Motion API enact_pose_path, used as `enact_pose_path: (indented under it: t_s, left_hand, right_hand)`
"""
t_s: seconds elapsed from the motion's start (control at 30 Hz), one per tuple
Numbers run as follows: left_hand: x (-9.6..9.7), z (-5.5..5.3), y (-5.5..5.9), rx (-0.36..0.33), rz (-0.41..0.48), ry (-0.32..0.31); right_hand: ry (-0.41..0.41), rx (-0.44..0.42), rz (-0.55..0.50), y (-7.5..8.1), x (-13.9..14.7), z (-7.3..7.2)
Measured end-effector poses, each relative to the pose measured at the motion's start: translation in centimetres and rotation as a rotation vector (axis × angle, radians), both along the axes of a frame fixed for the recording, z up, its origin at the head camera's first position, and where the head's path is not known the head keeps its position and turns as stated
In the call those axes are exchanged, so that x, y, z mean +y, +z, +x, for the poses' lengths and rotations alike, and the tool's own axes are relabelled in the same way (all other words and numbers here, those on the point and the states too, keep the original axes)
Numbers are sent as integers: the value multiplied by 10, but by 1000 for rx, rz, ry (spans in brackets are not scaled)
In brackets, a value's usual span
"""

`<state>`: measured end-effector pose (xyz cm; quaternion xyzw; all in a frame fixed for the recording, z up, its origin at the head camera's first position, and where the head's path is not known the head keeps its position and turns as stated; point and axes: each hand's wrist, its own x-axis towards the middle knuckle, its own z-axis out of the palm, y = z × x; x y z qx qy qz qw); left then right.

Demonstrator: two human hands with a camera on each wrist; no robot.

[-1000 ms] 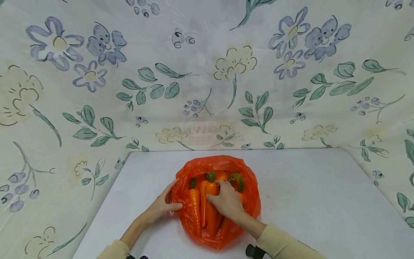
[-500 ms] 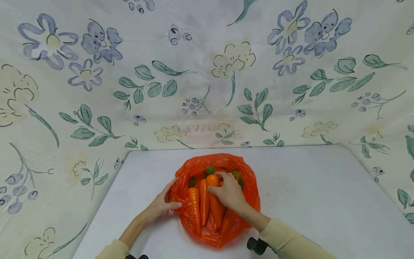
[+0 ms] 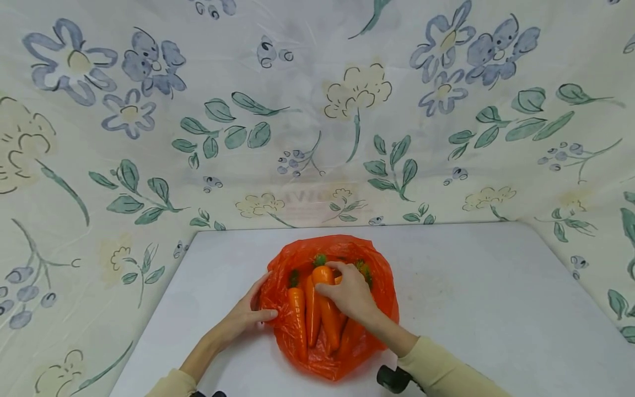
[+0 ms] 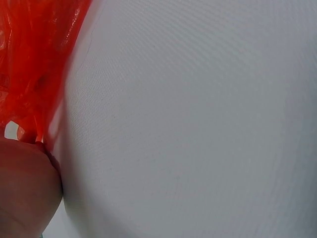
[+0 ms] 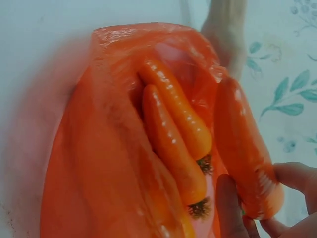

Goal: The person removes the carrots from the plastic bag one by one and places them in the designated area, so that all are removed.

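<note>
A red plastic bag (image 3: 342,245) full of orange carrots lies with its mouth open on the white table. My left hand (image 3: 242,317) holds the bag's left edge, thumb on the near side; in the left wrist view the bag film (image 4: 39,44) bunches at the hand. My right hand (image 3: 351,295) reaches into the mouth and pinches one carrot (image 3: 329,320) by its thick, green-topped end. Seen from the right wrist, thumb and fingers clasp that carrot (image 5: 242,144), raised apart from two others (image 5: 171,144). Another carrot (image 3: 297,320) lies along the bag's left side.
The white tabletop (image 3: 466,298) stretches to both sides of the bag. A flowered sheet (image 3: 317,182) rises behind the table and along its sides. A black wrist device (image 3: 393,379) sits under the right forearm.
My right hand has taken hold of the carrot's top and drawn it slightly up and left, clear of its neighbours. My left hand has stayed on the bag's edge.
</note>
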<state>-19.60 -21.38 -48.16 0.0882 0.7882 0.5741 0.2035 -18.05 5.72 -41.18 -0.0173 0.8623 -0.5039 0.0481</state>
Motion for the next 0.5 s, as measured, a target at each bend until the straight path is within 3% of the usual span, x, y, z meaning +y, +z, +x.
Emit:
enact_pose_path:
  t_s: [0.17,0.5]
  left_hand:
    - [2,0,0,-7,-23,-4]
    - [0,0,0,3,-43,1]
  right_hand:
    - [1,-72,-60,7,10,1]
    - [-25,-117,-205,26,35,0]
